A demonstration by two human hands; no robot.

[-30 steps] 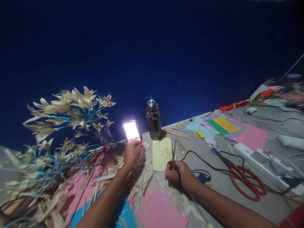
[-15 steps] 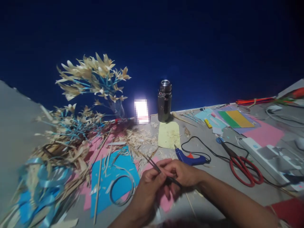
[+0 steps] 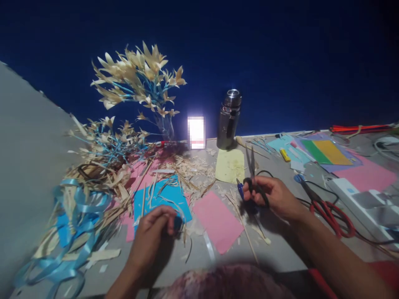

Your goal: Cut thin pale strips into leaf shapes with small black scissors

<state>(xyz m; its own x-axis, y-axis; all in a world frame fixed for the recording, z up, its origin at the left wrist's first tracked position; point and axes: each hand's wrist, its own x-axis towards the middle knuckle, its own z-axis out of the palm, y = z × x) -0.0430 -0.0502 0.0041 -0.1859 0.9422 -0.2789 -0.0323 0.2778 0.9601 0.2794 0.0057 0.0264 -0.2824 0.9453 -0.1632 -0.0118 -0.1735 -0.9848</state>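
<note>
While the right hand point(image 3: 276, 197) grips black-handled scissors point(image 3: 252, 170), the left hand point(image 3: 153, 222) curls by a blue sheet point(image 3: 178, 193), holding what, if anything, I cannot tell

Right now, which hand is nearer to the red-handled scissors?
Right: the right hand is just left of the red-handled scissors; the left hand is farther left, near the blue sheet.

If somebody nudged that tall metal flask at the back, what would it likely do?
The flask would probably tip if pushed near its top, since it stands upright, tall and narrow. Toppled, it might roll, as its body looks round. Its shiny surface could prove slippery.
</note>
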